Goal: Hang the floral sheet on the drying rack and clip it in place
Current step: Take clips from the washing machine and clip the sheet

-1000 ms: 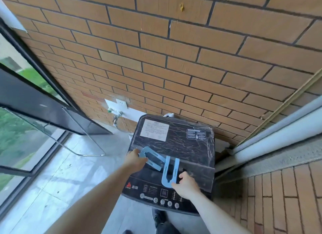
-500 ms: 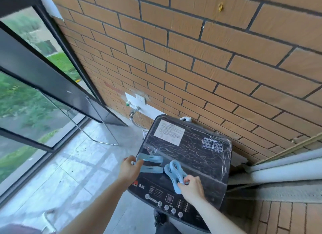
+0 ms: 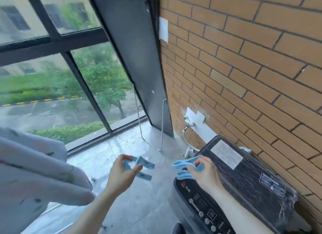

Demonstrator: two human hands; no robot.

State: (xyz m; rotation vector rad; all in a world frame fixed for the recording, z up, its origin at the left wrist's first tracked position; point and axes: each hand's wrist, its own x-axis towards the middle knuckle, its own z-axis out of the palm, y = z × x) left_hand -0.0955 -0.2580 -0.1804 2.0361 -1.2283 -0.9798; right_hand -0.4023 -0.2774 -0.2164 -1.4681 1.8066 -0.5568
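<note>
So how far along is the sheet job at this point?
Done: the floral sheet already seems draped at the left, though the rack under it is hidden. In hand: the left hand pinches one blue clip, the right hand holds another blue clip. Left: no clip visible on the sheet yet.

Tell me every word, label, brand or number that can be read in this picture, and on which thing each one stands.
No text here can be read.
White label on the washing machine lid: printed lines, too blurred.
Dark sticker on the lid: too blurred.
Red logo and marks on the control panel: too small.
Print beside the knobs: too small.
White paper on the brick wall: no print visible.
</note>
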